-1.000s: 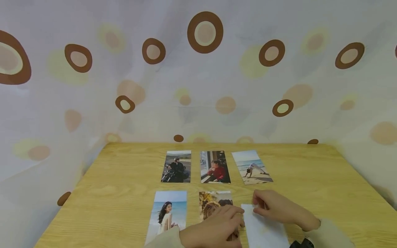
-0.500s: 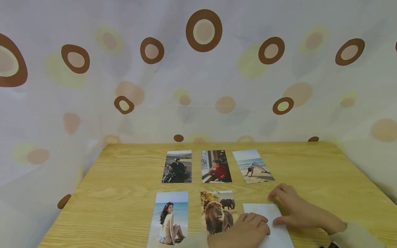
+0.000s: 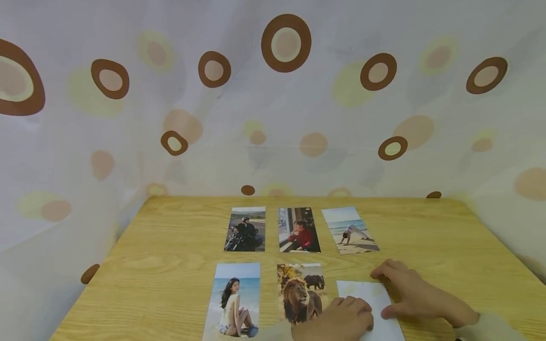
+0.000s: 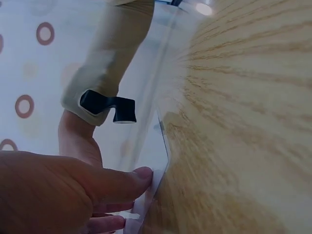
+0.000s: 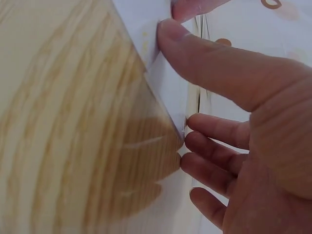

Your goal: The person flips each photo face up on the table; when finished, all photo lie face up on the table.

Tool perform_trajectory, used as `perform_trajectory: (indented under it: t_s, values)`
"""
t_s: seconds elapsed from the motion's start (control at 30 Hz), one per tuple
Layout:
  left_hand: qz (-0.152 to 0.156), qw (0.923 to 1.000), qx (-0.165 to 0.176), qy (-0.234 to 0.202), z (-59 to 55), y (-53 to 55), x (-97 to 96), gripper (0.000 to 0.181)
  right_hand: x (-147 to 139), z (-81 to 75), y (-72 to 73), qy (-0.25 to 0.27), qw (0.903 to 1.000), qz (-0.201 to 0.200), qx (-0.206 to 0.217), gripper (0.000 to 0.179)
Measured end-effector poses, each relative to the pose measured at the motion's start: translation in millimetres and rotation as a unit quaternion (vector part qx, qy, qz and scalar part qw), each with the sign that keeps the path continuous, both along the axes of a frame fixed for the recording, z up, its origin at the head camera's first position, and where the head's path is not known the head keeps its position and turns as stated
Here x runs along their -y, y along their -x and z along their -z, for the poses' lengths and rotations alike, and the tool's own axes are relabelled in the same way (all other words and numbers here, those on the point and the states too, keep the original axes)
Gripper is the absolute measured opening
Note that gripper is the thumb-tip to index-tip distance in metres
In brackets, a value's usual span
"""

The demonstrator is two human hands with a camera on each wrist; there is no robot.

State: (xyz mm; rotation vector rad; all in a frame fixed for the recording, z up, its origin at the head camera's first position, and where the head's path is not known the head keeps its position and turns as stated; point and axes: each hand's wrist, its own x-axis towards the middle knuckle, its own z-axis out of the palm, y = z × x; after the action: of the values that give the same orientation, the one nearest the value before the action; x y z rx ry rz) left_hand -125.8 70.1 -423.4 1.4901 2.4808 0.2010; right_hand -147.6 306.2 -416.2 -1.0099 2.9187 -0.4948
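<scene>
A white card [image 3: 367, 291] lies on the wooden table at the front, blank side up. My left hand [image 3: 341, 318] lies over its left part, fingers bent loosely. In the left wrist view, the left thumb [image 4: 134, 180] touches the white surface. My right hand [image 3: 415, 296] spreads along the card's right edge, thumb tip on the card and index finger just beyond its top corner. The right wrist view shows the right thumb [image 5: 190, 48] on the card and the other fingertips at its edge. Left of the card lies a lion photo [image 3: 298, 293], its lower part hidden by my left hand.
Beside the lion lies a photo of a person sitting on a beach [image 3: 236, 300]. Behind are photos of a motorcycle rider [image 3: 244, 232], a person in red [image 3: 299, 232] and a person bending on sand [image 3: 350, 230]. A patterned curtain [image 3: 281, 109] encloses the table [image 3: 170, 274].
Both hands have shifted right. The right hand has let go of the card's top edge and spread along its right side. The left hand has moved from the lion photo onto the card.
</scene>
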Motion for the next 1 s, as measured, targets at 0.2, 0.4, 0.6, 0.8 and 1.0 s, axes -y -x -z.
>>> perform_trajectory:
  t_s: [0.2,0.4,0.6,0.8,1.0]
  values:
    - [-0.013,0.9994,-0.021,-0.024,5.5,-0.5,-0.6,0.027,1.6,4.1,2.1,-0.004,0.9999,0.008,0.006,0.07]
    - [-0.013,0.9988,-0.031,-0.036,8.3,-1.7,0.1,0.027,-0.1,7.0,4.2,-0.021,0.9988,0.005,-0.043,0.072]
    - [-0.018,0.9975,-0.055,-0.041,4.6,-1.9,0.9,0.029,3.9,-1.7,5.9,-0.031,0.9995,0.009,-0.005,0.061]
    - [-0.018,0.997,-0.062,-0.044,2.5,-3.4,-0.1,0.024,7.6,-7.6,4.1,-0.013,0.9977,0.045,0.049,0.047]
    - [-0.009,0.996,-0.07,-0.056,3.5,-3.3,0.4,0.024,8.0,-4.6,2.3,0.028,0.9969,0.044,0.058,0.043]
